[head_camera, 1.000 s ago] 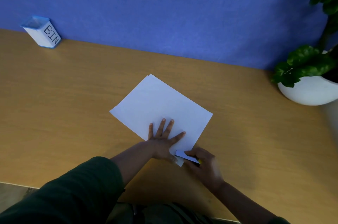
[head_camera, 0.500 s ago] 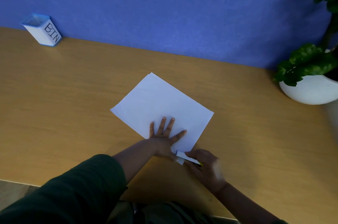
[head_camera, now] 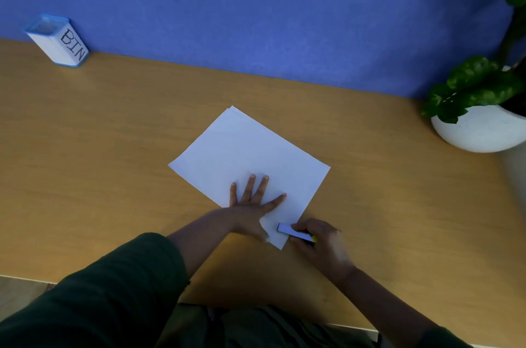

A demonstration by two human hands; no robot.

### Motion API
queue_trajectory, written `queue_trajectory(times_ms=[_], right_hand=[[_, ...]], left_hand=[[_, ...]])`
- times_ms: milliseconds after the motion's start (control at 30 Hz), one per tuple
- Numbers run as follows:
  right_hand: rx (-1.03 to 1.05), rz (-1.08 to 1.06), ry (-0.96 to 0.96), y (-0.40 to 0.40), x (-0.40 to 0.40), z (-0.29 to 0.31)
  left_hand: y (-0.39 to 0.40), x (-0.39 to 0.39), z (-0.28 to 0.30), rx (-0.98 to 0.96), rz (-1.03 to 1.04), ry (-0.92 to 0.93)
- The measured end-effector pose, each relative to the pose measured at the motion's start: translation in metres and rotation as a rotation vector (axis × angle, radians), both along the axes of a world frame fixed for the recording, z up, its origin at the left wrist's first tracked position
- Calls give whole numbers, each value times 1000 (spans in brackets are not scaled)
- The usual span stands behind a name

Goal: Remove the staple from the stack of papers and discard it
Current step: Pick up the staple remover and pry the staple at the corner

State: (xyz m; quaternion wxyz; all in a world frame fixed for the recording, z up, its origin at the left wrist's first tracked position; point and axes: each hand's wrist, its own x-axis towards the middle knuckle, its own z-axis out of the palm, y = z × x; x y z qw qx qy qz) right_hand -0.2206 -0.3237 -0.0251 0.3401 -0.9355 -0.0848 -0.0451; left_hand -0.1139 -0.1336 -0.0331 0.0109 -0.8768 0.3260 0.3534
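Note:
A stack of white papers [head_camera: 250, 154] lies turned at an angle on the wooden desk [head_camera: 113, 148]. My left hand [head_camera: 253, 205] presses flat on the stack's near part, fingers spread. My right hand [head_camera: 321, 245] grips a small flat staple remover [head_camera: 293, 232] with a yellow end, its tip resting on the stack's near corner. The staple itself is too small to see. A small white and blue container marked BIN [head_camera: 58, 40] stands at the far left against the wall.
A blue wall [head_camera: 256, 6] runs along the desk's back edge. A white pot with a green plant [head_camera: 481, 125] stands at the far right. The desk's front edge is close to my body.
Both hands stay nearly in place. The staple remover's tip has slid slightly further onto the paper corner.

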Motion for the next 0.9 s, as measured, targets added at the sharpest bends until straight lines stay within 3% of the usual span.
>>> queue_trajectory(times_ms=[367, 633, 900], right_hand=[[63, -210, 172, 0, -3, -3], [275, -704, 301, -22, 13, 7], [116, -747, 315, -44, 29, 4]], left_hand=[[1, -2, -8, -43, 36, -25], [1, -4, -11, -65, 53, -70], [2, -8, -13, -80, 59, -132]])
